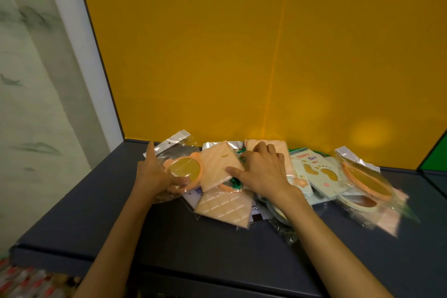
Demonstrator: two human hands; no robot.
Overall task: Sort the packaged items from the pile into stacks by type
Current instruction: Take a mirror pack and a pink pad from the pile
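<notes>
A round orange mirror packet (185,169) is gripped by the left hand (154,174), index finger pointing far. The right hand (262,172) is pressed with curled fingers on the pile (266,184), so the packets under it are hidden. Three peach quilted packets are counted, two footprint cards (321,172) and two orange mirrors; the right one (367,180) is blurred, its long axis running far-left to near-right. All lies on the dark worktop (96,213) by the yellow wall (242,55).

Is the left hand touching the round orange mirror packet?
Touching. The head view shows the left hand gripping the round orange mirror packet, with fingers curled under its lower edge.
</notes>
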